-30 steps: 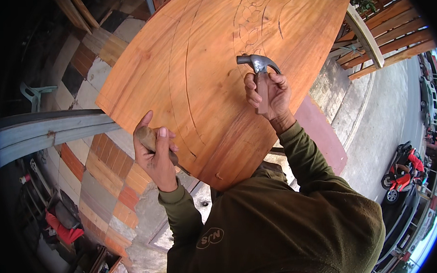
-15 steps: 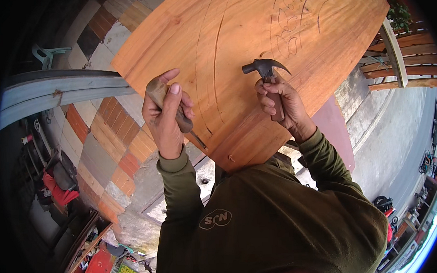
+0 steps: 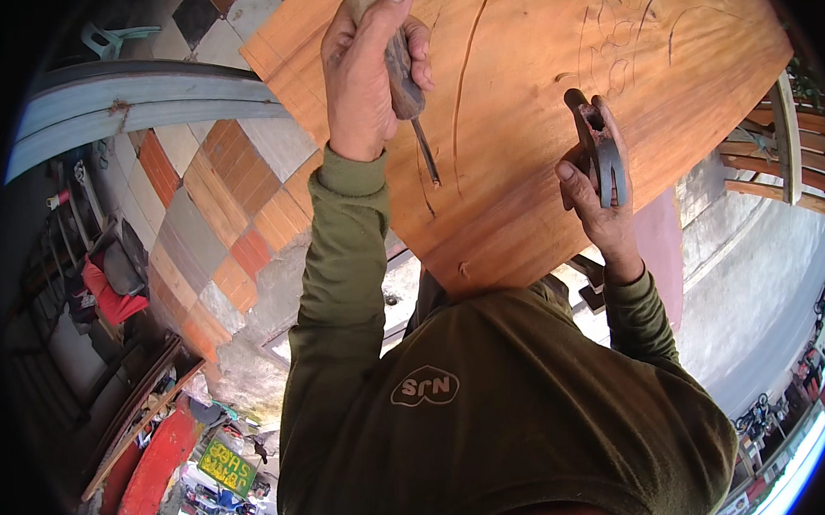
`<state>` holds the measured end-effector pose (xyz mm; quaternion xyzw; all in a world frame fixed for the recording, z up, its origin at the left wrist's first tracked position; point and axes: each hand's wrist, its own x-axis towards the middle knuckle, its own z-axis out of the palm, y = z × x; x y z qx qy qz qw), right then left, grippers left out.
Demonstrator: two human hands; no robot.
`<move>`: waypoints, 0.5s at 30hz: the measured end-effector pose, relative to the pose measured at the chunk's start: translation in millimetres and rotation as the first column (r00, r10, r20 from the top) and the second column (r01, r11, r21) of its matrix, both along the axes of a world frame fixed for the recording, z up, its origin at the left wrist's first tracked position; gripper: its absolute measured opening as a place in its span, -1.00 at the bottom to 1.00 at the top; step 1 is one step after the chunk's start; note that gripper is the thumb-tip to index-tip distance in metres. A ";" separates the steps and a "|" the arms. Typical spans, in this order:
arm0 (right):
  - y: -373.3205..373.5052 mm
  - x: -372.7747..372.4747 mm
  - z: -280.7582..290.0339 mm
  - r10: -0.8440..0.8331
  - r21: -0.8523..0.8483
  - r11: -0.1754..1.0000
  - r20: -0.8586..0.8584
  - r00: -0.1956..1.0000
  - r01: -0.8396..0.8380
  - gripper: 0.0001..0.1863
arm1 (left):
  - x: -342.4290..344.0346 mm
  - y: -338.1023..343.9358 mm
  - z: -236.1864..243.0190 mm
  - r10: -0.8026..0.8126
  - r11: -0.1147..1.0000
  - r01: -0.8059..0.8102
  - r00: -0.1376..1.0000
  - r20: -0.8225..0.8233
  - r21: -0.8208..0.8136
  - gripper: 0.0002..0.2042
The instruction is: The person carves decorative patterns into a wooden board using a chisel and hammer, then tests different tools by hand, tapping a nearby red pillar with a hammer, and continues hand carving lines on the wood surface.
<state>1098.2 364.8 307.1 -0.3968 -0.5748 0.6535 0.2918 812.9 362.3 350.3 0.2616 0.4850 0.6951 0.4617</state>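
Observation:
My left hand [image 3: 359, 94] is wrapped round the wooden handle of a chisel [image 3: 404, 88]. Its thin metal blade points down toward the board, the tip close to a dark line; I cannot tell whether it touches the wood. A claw hammer [image 3: 596, 148] is in my closed right hand [image 3: 606, 231], its head turned up and its claw facing me, while its handle is mostly hidden. Beneath both hands lies a wide orange-brown wooden board [image 3: 520, 188]. Curved lines run along it, and a drawn floral pattern [image 3: 619, 41] covers its far right part.
A grey-blue metal beam [image 3: 148, 108] meets the board's left side. Patchwork floor tiles [image 3: 199, 212] spread below it. Wooden slats [image 3: 799, 153] stand at the right, beside a concrete pavement [image 3: 744, 252]. A red cloth-like item [image 3: 113, 294] lies among clutter at the left.
My left hand has moved up and right over the board with the chisel. The right hand has shifted right and slightly down, and the hammer has turned so its claw faces me.

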 end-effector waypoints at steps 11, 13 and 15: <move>47.6 -12.0 20.1 -0.086 0.159 0.984 0.000 0.996 0.085 -0.23 | 9.3 73.4 -40.8 -0.105 0.987 0.109 0.994 0.041 -0.116 -0.78; 60.8 -15.6 26.6 -0.066 0.143 0.987 -0.020 0.998 0.068 -0.24 | 11.7 76.6 -41.2 -0.112 0.985 0.115 0.993 0.033 -0.132 -0.78; 77.6 -25.0 37.0 -0.081 0.185 0.979 -0.034 0.996 0.086 -0.35 | 15.8 79.1 -38.0 -0.089 0.978 0.088 0.996 0.002 -0.187 -0.80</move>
